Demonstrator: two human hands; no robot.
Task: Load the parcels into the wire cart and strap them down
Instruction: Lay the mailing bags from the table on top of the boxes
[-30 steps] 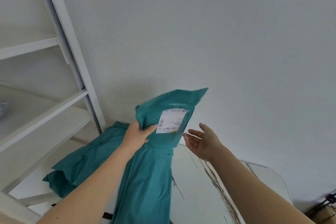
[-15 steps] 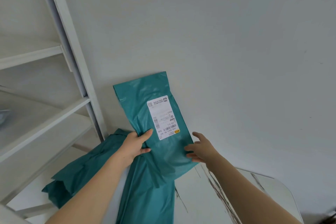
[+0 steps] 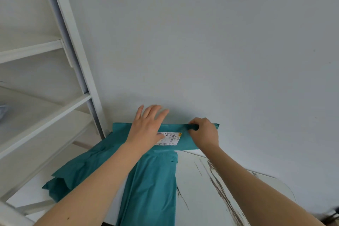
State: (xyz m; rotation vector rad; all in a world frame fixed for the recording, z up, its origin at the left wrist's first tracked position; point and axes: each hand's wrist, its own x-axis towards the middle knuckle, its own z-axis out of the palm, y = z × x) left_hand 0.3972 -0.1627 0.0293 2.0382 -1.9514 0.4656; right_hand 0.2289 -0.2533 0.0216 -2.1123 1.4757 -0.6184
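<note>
Left hand (image 3: 146, 126) lies flat with fingers spread, pressing on the teal plastic mailer parcel (image 3: 185, 140) over its white shipping label (image 3: 171, 138). Right hand (image 3: 204, 133) is curled round the parcel's far right edge and pinches the film there. The parcel lies crosswise at the back of the white dark-veined bench (image 3: 200, 189), touching or nearly touching the grey wall (image 3: 201, 51), on top of a long teal mailer (image 3: 152, 189). A third teal mailer (image 3: 82, 169) is splayed to the left. For a clean lift I'd get both hands under the ends, since the film is slick and saggy and an edge pinch may slip. No room behind. The white shelf upright (image 3: 73, 42) is close on the left, so the exit is towards me or to the right. The wire cart isn't in view.
</note>
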